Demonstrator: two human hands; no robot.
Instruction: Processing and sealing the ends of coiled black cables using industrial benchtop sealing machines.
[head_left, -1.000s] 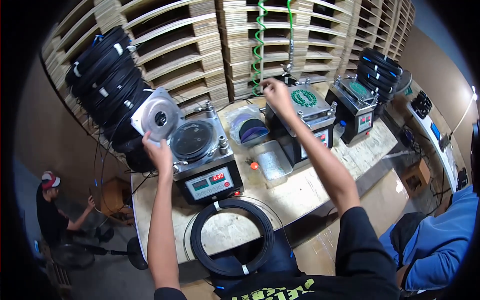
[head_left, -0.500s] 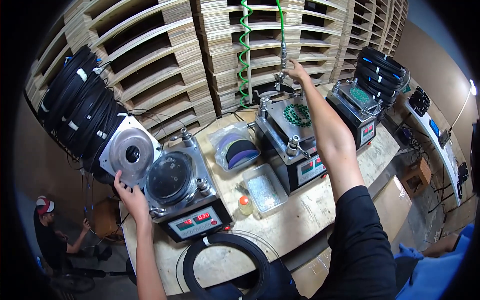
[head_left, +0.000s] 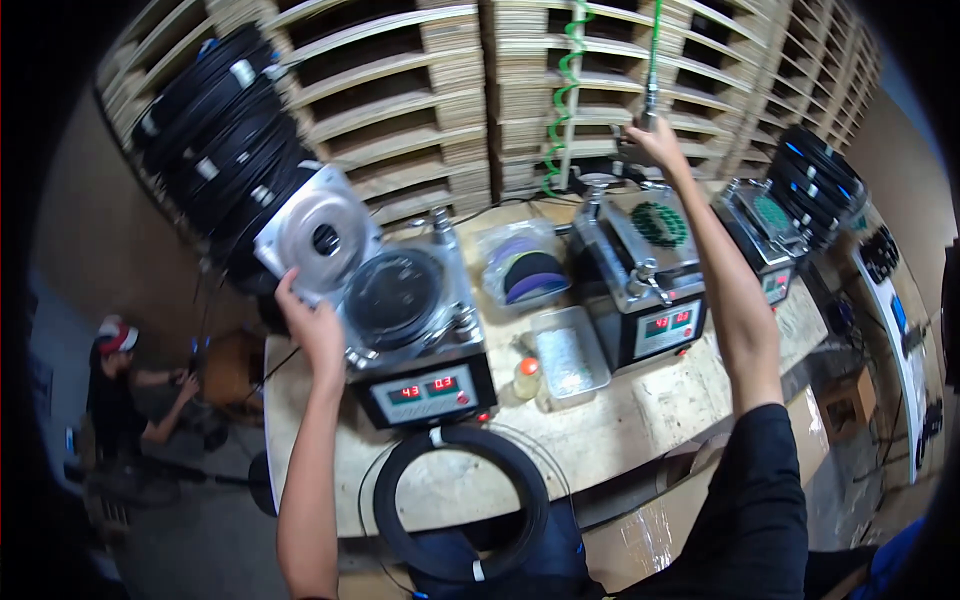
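L hand (head_left: 312, 325) pinches lower edge of raised, tilted sq. plate (head_left: 297, 232), at L side of leftmost machine (head_left: 420, 380) on worktop (head_left: 640, 410). R hand (head_left: 657, 146) looks curled round metal fitting (head_left: 651, 98) on green hose (head_left: 655, 45), tho blurred. Step in hand: prob. steadying plate while grasping hose; next move prob. needs hose slack & steady L hold.

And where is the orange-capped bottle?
In the head view, just right of centre, the bottle stands on the table between the left machine and plastic tray.
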